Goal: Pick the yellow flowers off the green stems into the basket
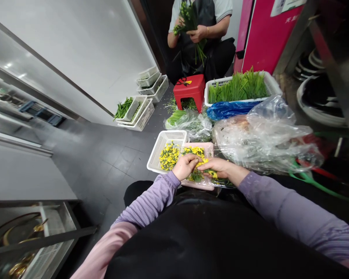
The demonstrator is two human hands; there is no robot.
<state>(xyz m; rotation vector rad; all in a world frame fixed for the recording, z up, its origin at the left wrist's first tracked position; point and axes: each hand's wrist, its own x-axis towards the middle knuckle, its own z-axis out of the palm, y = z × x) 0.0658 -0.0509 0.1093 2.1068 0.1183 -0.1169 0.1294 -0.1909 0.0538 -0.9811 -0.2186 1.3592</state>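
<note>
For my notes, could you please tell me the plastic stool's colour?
The plastic stool is red, clearest in the head view.

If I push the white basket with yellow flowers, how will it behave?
The white basket looks fairly stiff, with straight perforated walls. Probably light: yellow flowers only partly fill it. Wide and low, it seems unlikely to tip.

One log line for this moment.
right hand: holding yellow flowers | left hand: close by | below: pink tray | beside: white basket
</note>
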